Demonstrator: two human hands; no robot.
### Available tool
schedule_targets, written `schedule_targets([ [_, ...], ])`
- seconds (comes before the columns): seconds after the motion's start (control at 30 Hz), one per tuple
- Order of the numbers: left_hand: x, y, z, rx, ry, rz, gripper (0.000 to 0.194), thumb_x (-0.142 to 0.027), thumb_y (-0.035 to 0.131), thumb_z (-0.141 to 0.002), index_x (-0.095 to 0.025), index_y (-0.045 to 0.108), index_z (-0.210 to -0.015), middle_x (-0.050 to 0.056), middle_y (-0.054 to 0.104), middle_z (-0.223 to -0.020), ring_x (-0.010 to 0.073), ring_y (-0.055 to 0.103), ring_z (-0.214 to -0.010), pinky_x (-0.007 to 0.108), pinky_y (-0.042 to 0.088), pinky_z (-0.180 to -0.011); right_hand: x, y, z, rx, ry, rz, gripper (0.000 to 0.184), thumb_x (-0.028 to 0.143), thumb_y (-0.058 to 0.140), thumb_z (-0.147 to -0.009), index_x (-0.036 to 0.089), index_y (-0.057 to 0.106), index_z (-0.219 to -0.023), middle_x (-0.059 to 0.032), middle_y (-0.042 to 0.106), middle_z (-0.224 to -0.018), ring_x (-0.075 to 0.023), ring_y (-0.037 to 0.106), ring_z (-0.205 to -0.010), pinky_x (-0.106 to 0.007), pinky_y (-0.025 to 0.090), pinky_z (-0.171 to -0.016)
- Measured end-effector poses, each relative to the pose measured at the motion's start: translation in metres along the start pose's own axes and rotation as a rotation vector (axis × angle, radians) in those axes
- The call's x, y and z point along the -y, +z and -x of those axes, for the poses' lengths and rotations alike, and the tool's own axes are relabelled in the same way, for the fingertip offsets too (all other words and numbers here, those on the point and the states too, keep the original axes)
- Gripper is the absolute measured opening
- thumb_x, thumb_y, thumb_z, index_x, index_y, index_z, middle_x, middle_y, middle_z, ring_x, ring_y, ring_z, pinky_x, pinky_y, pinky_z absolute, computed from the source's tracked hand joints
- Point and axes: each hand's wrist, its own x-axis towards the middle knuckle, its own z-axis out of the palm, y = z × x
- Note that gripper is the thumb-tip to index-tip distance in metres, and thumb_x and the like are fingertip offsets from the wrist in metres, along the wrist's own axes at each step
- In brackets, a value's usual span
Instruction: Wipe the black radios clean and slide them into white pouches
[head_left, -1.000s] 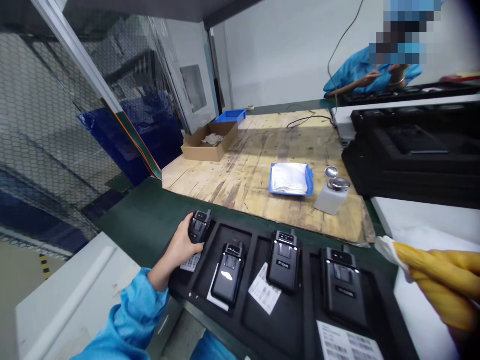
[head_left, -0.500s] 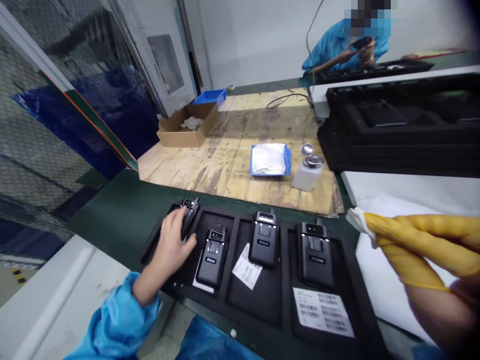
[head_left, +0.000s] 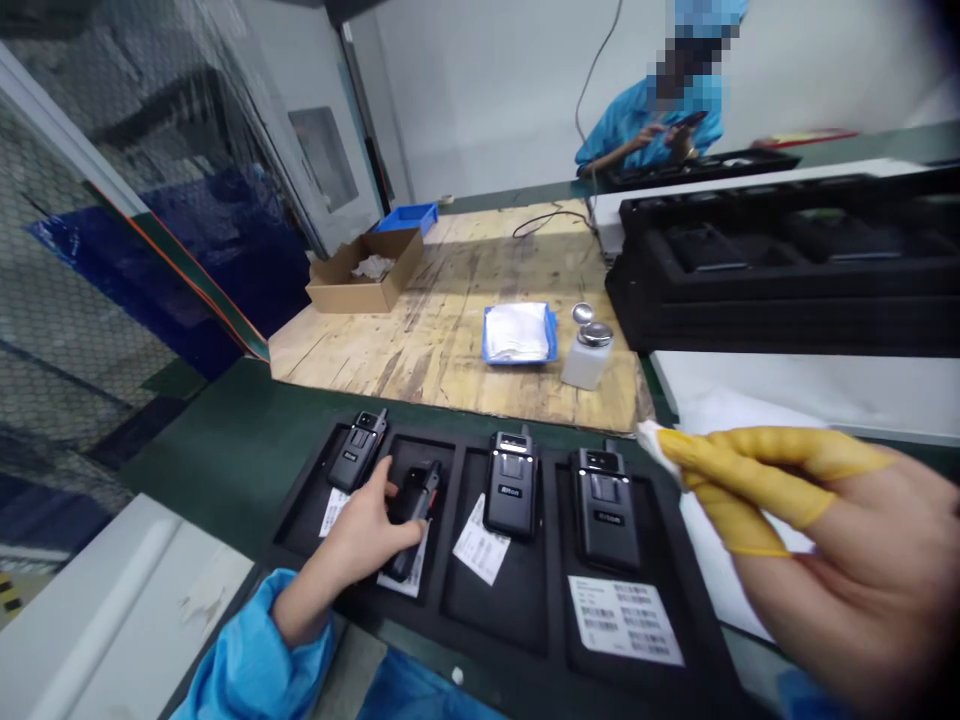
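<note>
My left hand (head_left: 373, 530) is closed round the edges of a black walkie-talkie (head_left: 414, 508), which is tipped onto its side in the second compartment of a black foam tray (head_left: 555, 600). A label sheet lies beneath it. To its left sits another walkie-talkie (head_left: 357, 452); to the right are a third walkie-talkie (head_left: 511, 485) and a further walkie-talkie (head_left: 606, 510), backs up. White label sheets (head_left: 626, 618) lie by them. My right hand (head_left: 795, 500), with yellow finger cots, pinches a small white wipe (head_left: 658, 448) above the tray's right side.
On the wooden board (head_left: 420, 350) are a blue tray of white wipes (head_left: 517, 335), a pump bottle (head_left: 587, 358) and a cardboard box (head_left: 367, 272). Stacked black foam trays (head_left: 787, 290) stand at right. A co-worker (head_left: 652, 125) in blue sits beyond, holding a dark object.
My left hand has moved right from the first walkie-talkie to the second, taken hold of it and tipped it sideways. My right hand still pinches the wipe. The view has shifted slightly.
</note>
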Motion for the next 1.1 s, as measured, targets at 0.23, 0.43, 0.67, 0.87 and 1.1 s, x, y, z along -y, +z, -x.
schedule_targets([
  [0.23,-0.016,0.007,0.012,0.375,-0.037,0.61,0.069,-0.066,0.062,-0.06,-0.011,0.064,-0.102,0.012,0.065,-0.088,0.0195,0.058,-0.072,0.031,0.047,-0.067,0.019,0.015,-0.006,0.027,-0.057,-0.113,0.022,0.013,0.049,-0.087,0.02,0.066,-0.1,-0.0056,0.063,-0.089,-0.0191,0.06,-0.083,-0.041,0.036,-0.083],
  [0.43,-0.018,0.038,0.016,0.486,0.201,0.719,0.055,-0.047,0.075,-0.066,-0.017,0.061,-0.109,0.007,0.063,-0.091,0.0182,0.06,-0.077,0.03,0.049,-0.071,0.027,0.028,-0.002,0.047,0.004,-0.228,0.028,0.009,0.048,-0.086,0.023,0.066,-0.103,-0.004,0.064,-0.091,-0.0163,0.059,-0.085,-0.041,0.035,-0.087],
  [0.67,-0.029,0.055,0.021,0.02,0.916,-0.044,0.056,-0.007,0.063,-0.063,-0.024,0.051,-0.115,0.008,0.054,-0.112,0.026,0.054,-0.107,0.041,0.044,-0.094,0.043,0.028,-0.007,0.059,-0.003,-0.362,0.031,0.008,0.049,-0.087,0.026,0.066,-0.107,-0.002,0.062,-0.089,-0.0134,0.058,-0.082,-0.037,0.035,-0.086],
  [0.87,-0.034,0.059,0.025,0.06,1.059,-0.051,0.054,-0.007,0.056,-0.067,-0.026,0.047,-0.115,0.005,0.052,-0.107,0.0202,0.055,-0.101,0.033,0.047,-0.088,0.06,0.023,-0.006,0.103,-0.153,-0.365,0.033,0.007,0.046,-0.086,0.024,0.066,-0.106,-0.0006,0.063,-0.086,-0.0109,0.057,-0.076,-0.038,0.03,-0.09],
  [1.1,-0.018,0.062,0.025,0.131,1.057,-0.003,0.057,-0.008,0.055,-0.067,-0.026,0.044,-0.12,0.006,0.051,-0.11,0.0217,0.054,-0.102,0.036,0.047,-0.088,0.068,0.032,-0.001,0.016,-0.24,-0.255,0.032,0.004,0.044,-0.086,0.021,0.069,-0.097,-0.0005,0.067,-0.085,-0.0113,0.054,-0.071,-0.04,0.026,-0.091],
])
